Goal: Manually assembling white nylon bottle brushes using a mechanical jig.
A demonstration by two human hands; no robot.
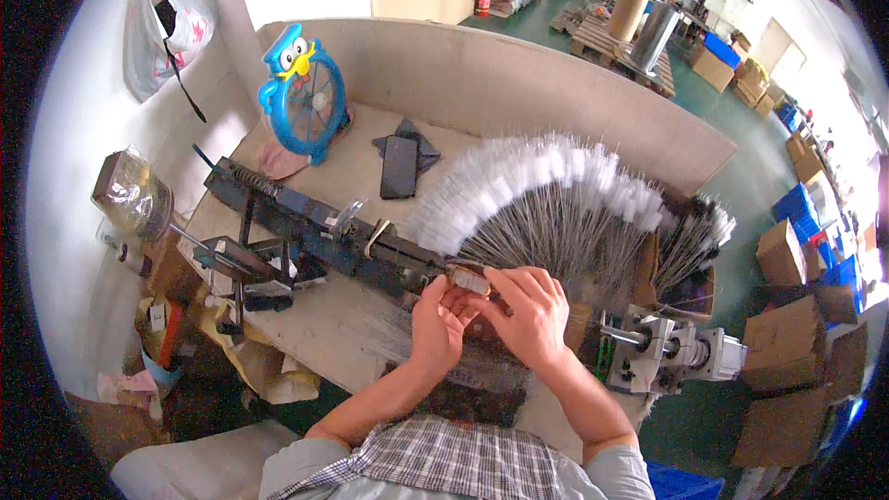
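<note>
A small, pale grey, block-shaped piece (469, 280) sits just below the centre of the frame, between the person's hands, at the lower right end of a long, dark metal rail-like machine (315, 231). The right hand (535, 315) has thumb and forefinger drawn narrow, seemingly pinching the piece's right end; the left hand (437, 326) curls in close below its left side, though I cannot tell whether those fingers grip it or only steady it. Good handling here would mean a light, even pinch, the piece kept in line with the machine's end, and both wrists low and quiet. The wide fan of white-tipped brushes with thin wire stems (556, 176), centre right, lies close beyond the fingers, so sideways sweeps could snag it. The silver metal shaft-and-motor unit (676, 350), lower right, deserves clearance from the right forearm. The black, flat rectangular phone (398, 167) on the pale table (359, 130), upper centre, is safely apart.
</note>
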